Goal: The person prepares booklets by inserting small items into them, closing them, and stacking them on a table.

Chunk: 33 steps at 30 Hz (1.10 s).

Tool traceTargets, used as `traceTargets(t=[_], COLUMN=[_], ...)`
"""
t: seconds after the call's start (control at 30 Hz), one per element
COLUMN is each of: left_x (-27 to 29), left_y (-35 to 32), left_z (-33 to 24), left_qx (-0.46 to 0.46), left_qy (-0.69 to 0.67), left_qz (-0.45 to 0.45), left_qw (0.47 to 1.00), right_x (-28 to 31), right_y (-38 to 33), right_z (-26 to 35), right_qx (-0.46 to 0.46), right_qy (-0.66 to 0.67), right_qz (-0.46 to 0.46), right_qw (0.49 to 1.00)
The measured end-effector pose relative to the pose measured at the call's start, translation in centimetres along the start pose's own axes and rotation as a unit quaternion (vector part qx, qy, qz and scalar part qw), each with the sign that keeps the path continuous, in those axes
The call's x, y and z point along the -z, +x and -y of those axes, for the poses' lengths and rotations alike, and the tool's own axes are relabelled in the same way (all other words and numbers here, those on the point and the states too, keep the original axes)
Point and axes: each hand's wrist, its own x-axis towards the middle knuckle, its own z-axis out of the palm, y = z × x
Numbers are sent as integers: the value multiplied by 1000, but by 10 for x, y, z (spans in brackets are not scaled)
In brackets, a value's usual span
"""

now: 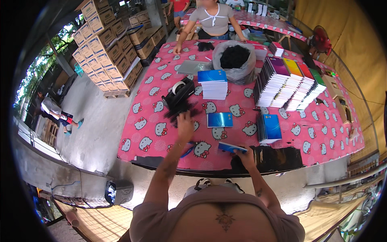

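My right hand [245, 156] grips a small blue-covered notebook [231, 147] by its right end, just above the table's front edge. My left hand [185, 122] reaches forward, fingers drawn together at the near edge of a pile of thin black binding pieces [177, 111]. Whatever lies between those fingertips is too small to make out. Behind the pile stands a black tape dispenser [179, 90]. One blue notebook [220, 119] lies flat between my hands and a taller stack [213, 85] of them. To the right sits another blue notebook stack [269, 128], with black binding along its left side.
A pink patterned cloth covers the table [161, 141]. Tall notebook stacks [278, 84] and a plastic bag of black pieces [235, 56] occupy the far side. A co-worker [211, 20] stands opposite. Blue-handled scissors [188, 151] lie near my left forearm. Cartons [105, 52] rise at left.
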Motion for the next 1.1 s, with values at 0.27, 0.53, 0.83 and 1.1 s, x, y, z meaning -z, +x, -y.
traceTargets(t=[0.27,0.53,0.83,1.1], left_x=[1,12,18,66], left_y=[9,11,-1,-2], left_z=[53,43,11,-72], left_qx=[-85,-91,188,306], left_qy=[98,57,-499,-649], left_qz=[66,25,-28,98], left_qw=[989,994,845,690], right_x=[-11,-15,-18,-11], right_y=[-20,-19,-18,-21], right_z=[-17,-22,-21,-9], right_qx=[48,38,31,37], right_qy=[-47,-29,-1,-10], right_qz=[-20,-34,-34,-41], right_qw=[998,998,999,998])
